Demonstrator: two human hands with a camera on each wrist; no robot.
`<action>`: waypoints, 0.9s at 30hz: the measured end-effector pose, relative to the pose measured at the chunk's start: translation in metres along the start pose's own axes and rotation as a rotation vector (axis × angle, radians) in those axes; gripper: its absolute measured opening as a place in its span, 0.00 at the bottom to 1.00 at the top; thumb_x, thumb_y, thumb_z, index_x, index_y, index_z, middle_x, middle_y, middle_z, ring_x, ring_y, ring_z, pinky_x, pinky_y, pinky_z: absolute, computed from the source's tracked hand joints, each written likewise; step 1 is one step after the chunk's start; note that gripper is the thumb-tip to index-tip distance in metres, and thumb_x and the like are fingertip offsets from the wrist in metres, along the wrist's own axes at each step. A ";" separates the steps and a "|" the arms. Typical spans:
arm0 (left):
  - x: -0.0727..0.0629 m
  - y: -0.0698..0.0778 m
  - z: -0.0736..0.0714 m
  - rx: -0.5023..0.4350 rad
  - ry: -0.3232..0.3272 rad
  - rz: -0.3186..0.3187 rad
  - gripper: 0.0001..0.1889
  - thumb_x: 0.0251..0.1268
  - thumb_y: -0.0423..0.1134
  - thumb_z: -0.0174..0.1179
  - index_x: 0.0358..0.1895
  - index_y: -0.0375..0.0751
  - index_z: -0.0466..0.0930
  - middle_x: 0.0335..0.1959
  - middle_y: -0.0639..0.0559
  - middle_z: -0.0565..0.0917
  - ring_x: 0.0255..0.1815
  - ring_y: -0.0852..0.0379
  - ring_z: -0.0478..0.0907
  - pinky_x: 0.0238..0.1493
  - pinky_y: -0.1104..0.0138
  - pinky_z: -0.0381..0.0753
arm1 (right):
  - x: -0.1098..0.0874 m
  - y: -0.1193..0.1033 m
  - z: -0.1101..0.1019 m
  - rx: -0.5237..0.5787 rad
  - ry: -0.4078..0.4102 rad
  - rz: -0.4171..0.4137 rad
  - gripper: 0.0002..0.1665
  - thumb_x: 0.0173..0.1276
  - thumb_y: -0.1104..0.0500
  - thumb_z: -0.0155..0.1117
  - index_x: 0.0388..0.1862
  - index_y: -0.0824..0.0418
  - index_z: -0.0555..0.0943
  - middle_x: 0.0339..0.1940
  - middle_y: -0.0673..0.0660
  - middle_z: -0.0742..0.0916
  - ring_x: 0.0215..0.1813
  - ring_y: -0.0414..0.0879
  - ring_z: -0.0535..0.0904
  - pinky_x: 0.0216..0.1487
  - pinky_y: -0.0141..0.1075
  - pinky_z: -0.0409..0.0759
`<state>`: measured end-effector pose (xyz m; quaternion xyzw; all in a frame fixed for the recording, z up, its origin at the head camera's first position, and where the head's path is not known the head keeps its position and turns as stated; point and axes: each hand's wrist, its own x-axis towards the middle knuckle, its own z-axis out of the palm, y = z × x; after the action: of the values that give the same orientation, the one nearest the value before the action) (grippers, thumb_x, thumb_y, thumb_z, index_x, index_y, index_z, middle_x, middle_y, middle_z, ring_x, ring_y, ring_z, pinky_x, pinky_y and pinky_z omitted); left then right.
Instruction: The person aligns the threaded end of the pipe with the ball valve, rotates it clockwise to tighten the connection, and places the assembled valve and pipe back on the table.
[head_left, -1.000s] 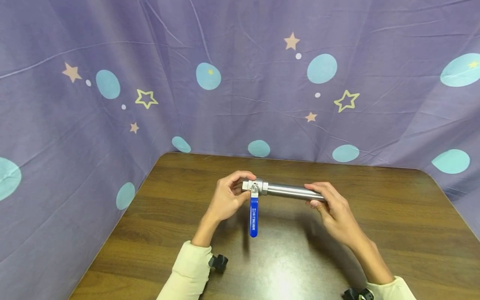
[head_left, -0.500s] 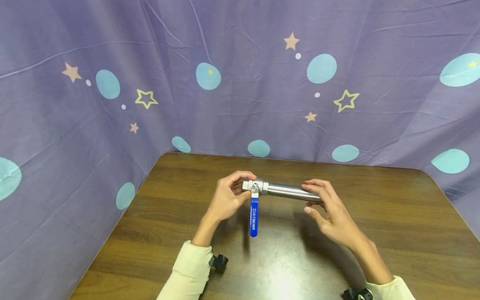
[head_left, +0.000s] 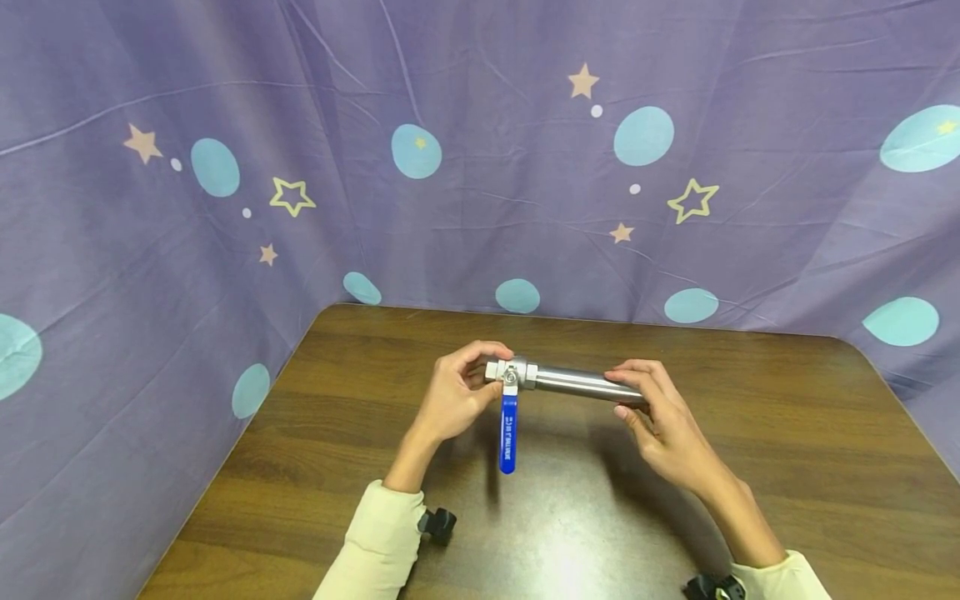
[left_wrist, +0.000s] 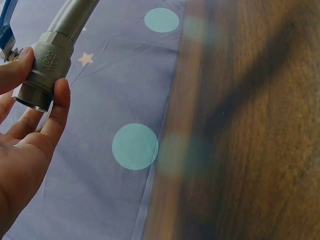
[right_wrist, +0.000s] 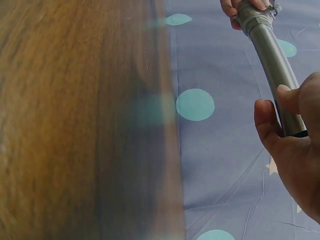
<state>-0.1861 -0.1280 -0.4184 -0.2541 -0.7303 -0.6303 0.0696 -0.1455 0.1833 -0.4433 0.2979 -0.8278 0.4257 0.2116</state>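
My left hand pinches the metal ball valve between thumb and fingertips, its blue handle pointing back toward me. My right hand curls its fingers round the right end of the steel pipe, whose other end meets the valve, both held above the wooden table.

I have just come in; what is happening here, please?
A person's left hand grips a silver metal ball valve with a long blue lever handle, while the right hand holds a straight silver metal pipe near its free end. Pipe and valve meet in one line, held above a brown wooden table, though how tightly they are joined cannot be seen. The handle points toward the person.
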 end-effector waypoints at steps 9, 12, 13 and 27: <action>0.000 0.001 0.000 0.008 0.004 0.004 0.23 0.53 0.12 0.63 0.54 0.26 0.83 0.57 0.28 0.86 0.50 0.55 0.88 0.55 0.63 0.93 | 0.001 0.000 0.000 -0.030 0.050 -0.018 0.32 0.63 0.80 0.70 0.65 0.64 0.82 0.60 0.59 0.83 0.55 0.33 0.77 0.47 0.16 0.77; 0.000 0.002 0.000 0.012 0.008 0.001 0.22 0.53 0.12 0.62 0.54 0.26 0.83 0.57 0.28 0.86 0.51 0.54 0.88 0.56 0.64 0.93 | 0.001 0.002 -0.001 -0.012 0.057 -0.013 0.32 0.64 0.80 0.69 0.66 0.63 0.83 0.58 0.58 0.84 0.49 0.32 0.79 0.43 0.18 0.79; 0.000 0.002 0.000 0.010 0.008 0.001 0.22 0.53 0.12 0.62 0.54 0.26 0.83 0.57 0.28 0.86 0.51 0.54 0.88 0.56 0.63 0.93 | 0.001 0.003 -0.001 -0.005 0.058 -0.008 0.32 0.65 0.80 0.68 0.67 0.63 0.83 0.57 0.57 0.85 0.47 0.32 0.80 0.42 0.18 0.80; 0.000 0.001 0.001 -0.005 0.002 -0.001 0.22 0.54 0.12 0.62 0.54 0.26 0.83 0.58 0.28 0.86 0.50 0.59 0.86 0.56 0.64 0.93 | 0.000 0.001 -0.003 -0.025 -0.007 0.028 0.40 0.66 0.76 0.71 0.76 0.62 0.74 0.70 0.60 0.79 0.65 0.35 0.75 0.62 0.16 0.73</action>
<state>-0.1853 -0.1272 -0.4175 -0.2535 -0.7289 -0.6322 0.0694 -0.1455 0.1863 -0.4418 0.2850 -0.8380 0.4172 0.2063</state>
